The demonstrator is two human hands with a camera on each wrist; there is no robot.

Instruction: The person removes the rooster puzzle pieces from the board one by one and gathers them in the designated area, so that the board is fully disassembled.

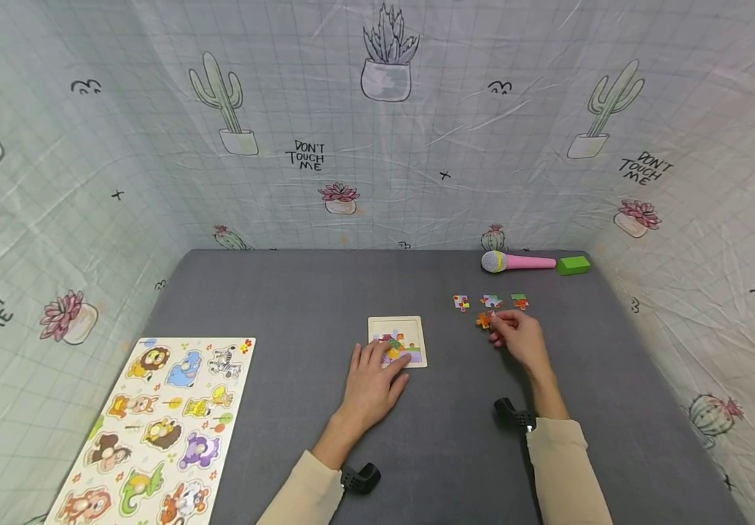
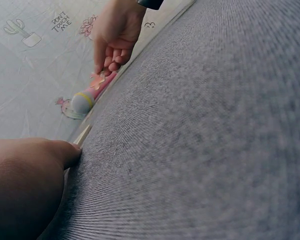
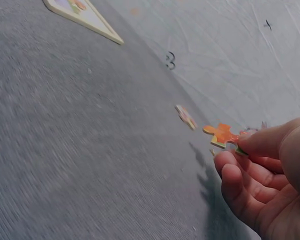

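Note:
A small square wooden puzzle tray (image 1: 396,320), partly filled with colourful pieces, lies mid-table. My left hand (image 1: 371,383) rests on its lower left part with fingers spread, covering some pieces. To the right, my right hand (image 1: 523,343) pinches an orange puzzle piece (image 1: 483,320) between thumb and fingers. In the right wrist view the orange piece (image 3: 221,135) is held above the table by my right hand (image 3: 265,175). Three loose pieces lie just beyond that hand: one at the left (image 1: 460,302), a bluish one (image 1: 491,300) and a green and red one (image 1: 519,301).
A pink microphone (image 1: 528,262) and a green block (image 1: 573,265) lie at the table's back right. A large animal puzzle board (image 1: 174,394) lies at the left. Patterned cloth (image 1: 377,146) hangs behind and beside the grey table (image 1: 443,452).

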